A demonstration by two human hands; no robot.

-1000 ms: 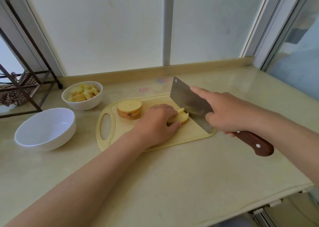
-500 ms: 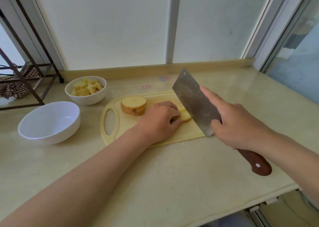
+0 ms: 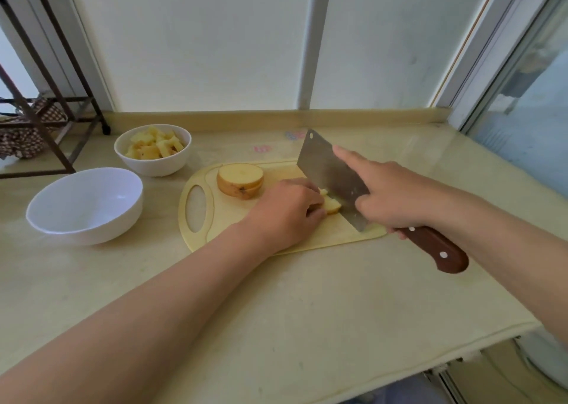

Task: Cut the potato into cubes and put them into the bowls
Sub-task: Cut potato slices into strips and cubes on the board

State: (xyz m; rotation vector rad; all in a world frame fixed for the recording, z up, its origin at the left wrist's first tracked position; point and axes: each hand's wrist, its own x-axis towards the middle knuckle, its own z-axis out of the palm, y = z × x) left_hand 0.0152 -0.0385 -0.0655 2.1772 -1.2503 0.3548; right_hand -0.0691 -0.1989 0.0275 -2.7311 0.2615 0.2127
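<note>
You have soft, even daylight from the frosted white window panes (image 3: 215,41); shadows are faint, wide-angle bending curves the edges, and detail is slightly soft.

Single view: head-worn wide-angle camera, looking forward and down from above the near edge of the surface (image 3: 307,311). Faces the window wall. Both forearms enter from the bottom corners; cutting board (image 3: 276,237) sits mid-frame, close. Strong barrel distortion bends the window frames at the edges. No second view to overlap.
</note>
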